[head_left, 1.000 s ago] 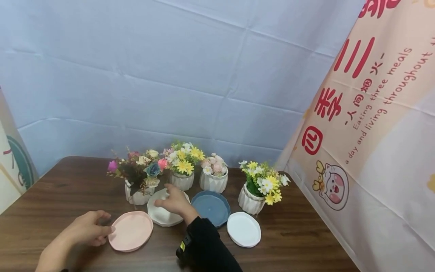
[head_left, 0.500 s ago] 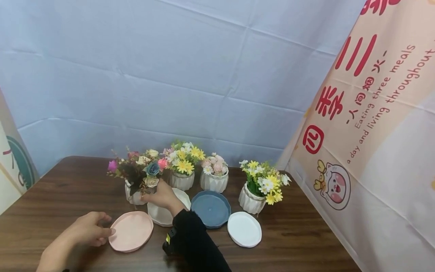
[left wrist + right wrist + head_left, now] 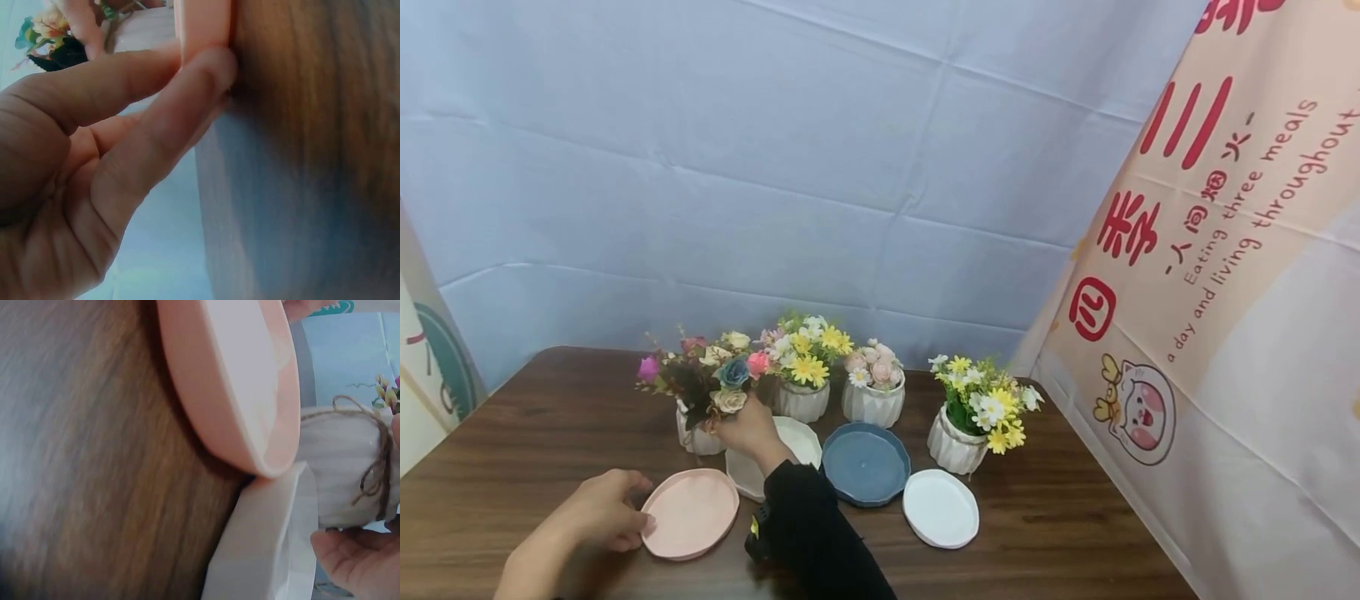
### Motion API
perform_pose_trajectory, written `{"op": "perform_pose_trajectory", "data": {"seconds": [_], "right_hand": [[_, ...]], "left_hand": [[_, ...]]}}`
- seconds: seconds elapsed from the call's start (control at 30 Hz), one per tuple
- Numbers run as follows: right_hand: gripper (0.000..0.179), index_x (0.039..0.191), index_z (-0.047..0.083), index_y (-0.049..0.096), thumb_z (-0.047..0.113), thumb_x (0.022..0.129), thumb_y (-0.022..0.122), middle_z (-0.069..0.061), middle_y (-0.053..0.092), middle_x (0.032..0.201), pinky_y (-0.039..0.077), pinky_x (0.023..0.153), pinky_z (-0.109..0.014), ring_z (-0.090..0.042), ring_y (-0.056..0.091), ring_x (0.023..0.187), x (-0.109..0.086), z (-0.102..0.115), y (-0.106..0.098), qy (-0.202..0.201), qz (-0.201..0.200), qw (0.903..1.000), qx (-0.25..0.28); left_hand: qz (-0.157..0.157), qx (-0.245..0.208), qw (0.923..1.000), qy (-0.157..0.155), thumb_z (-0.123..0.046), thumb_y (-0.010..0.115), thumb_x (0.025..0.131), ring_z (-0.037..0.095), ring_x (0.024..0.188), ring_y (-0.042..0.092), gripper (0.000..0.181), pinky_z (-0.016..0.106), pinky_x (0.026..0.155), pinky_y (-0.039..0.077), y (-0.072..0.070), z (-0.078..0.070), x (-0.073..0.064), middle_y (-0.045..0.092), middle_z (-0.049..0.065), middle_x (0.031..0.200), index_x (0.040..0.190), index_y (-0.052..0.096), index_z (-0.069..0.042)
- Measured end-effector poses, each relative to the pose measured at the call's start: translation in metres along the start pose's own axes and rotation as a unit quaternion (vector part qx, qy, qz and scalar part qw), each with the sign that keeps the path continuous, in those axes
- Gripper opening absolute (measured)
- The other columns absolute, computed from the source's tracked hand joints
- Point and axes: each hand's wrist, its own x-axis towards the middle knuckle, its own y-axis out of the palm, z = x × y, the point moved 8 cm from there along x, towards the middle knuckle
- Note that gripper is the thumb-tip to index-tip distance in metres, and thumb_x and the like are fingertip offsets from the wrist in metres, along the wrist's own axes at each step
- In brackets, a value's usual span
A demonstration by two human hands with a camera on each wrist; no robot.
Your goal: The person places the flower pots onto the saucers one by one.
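Note:
At the left rim of a pink plate [image 3: 692, 512], my left hand [image 3: 604, 507] pinches the edge; the left wrist view shows the thumb and fingers around the pink rim [image 3: 205, 28]. My right hand [image 3: 747, 433] grips a white ribbed flower pot [image 3: 692, 435] of mixed artificial roses [image 3: 715, 362]. In the right wrist view, its fingers lie on opposite sides of the pot [image 3: 344, 469], which has a brown twine bow. Below the right forearm, an off-white plate [image 3: 801, 437] is partly hidden; it sits right against the pink plate.
A blue plate [image 3: 865, 464] and a small white plate [image 3: 942, 508] lie to the right. Behind stand a pot of yellow and white daisies [image 3: 803, 402] and a pot of pale pink roses [image 3: 874, 404]. Another daisy pot [image 3: 957, 446] is at the right. Cloth backdrops [image 3: 775, 167] border the wooden table [image 3: 1060, 533].
My right hand has moved left from over the off-white plate to the rose pot and taken hold of it. My left hand stays at the pink plate, nearly still.

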Motion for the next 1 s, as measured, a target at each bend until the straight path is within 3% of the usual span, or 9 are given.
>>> {"op": "perform_pose_trajectory", "data": {"seconds": [0.17, 0.3, 0.5, 0.73, 1.0], "right_hand": [[0.043, 0.115, 0.017, 0.061, 0.03, 0.077, 0.075, 0.002, 0.065, 0.096, 0.05, 0.074, -0.028, -0.014, 0.061, 0.093, 0.0, -0.004, -0.001, 0.038, -0.034, 0.9987, -0.002], [0.04, 0.11, 0.017, 0.064, 0.033, 0.076, 0.076, 0.001, 0.065, 0.094, 0.051, 0.072, -0.029, -0.016, 0.062, 0.09, 0.003, -0.005, -0.002, 0.036, -0.039, 0.9981, -0.032], [0.029, 0.098, 0.015, 0.068, 0.033, 0.077, 0.074, 0.001, 0.066, 0.086, 0.049, 0.06, -0.027, -0.015, 0.063, 0.076, 0.004, -0.006, -0.008, 0.033, -0.039, 0.997, -0.059], [0.038, 0.106, 0.017, 0.066, 0.037, 0.075, 0.075, 0.002, 0.065, 0.087, 0.049, 0.06, -0.029, -0.016, 0.062, 0.079, 0.0, -0.009, -0.007, 0.064, -0.029, 0.9969, -0.037], [0.039, 0.108, 0.021, 0.064, 0.04, 0.075, 0.073, 0.003, 0.065, 0.089, 0.049, 0.061, -0.032, -0.017, 0.062, 0.081, -0.001, -0.012, -0.005, 0.075, -0.019, 0.9959, -0.047]], "left_hand": [[0.003, -0.011, 0.9999, 0.001, 0.009, 0.069, 0.071, 0.022, 0.054, 0.06, 0.036, 0.033, 0.05, 0.054, 0.001, 0.003, 0.0, 0.056, 0.011, 0.062, 0.102, 0.052, 0.018], [0.003, -0.016, 0.9999, -0.003, 0.009, 0.069, 0.072, 0.021, 0.055, 0.061, 0.031, 0.033, 0.051, 0.054, 0.0, 0.005, 0.0, 0.056, 0.011, 0.062, 0.098, 0.054, 0.016], [0.008, -0.019, 0.9998, -0.002, 0.008, 0.067, 0.073, 0.021, 0.055, 0.061, 0.026, 0.033, 0.052, 0.055, 0.0, 0.005, 0.0, 0.056, 0.01, 0.063, 0.096, 0.057, 0.013], [0.006, -0.018, 0.9996, -0.022, 0.009, 0.06, 0.069, 0.022, 0.055, 0.06, 0.028, 0.033, 0.052, 0.055, 0.0, 0.01, 0.001, 0.056, 0.011, 0.063, 0.097, 0.058, 0.012], [0.01, -0.017, 0.9998, -0.01, 0.007, 0.058, 0.067, 0.022, 0.054, 0.06, 0.031, 0.034, 0.05, 0.054, 0.002, 0.009, 0.002, 0.056, 0.01, 0.061, 0.098, 0.058, 0.008]]}}
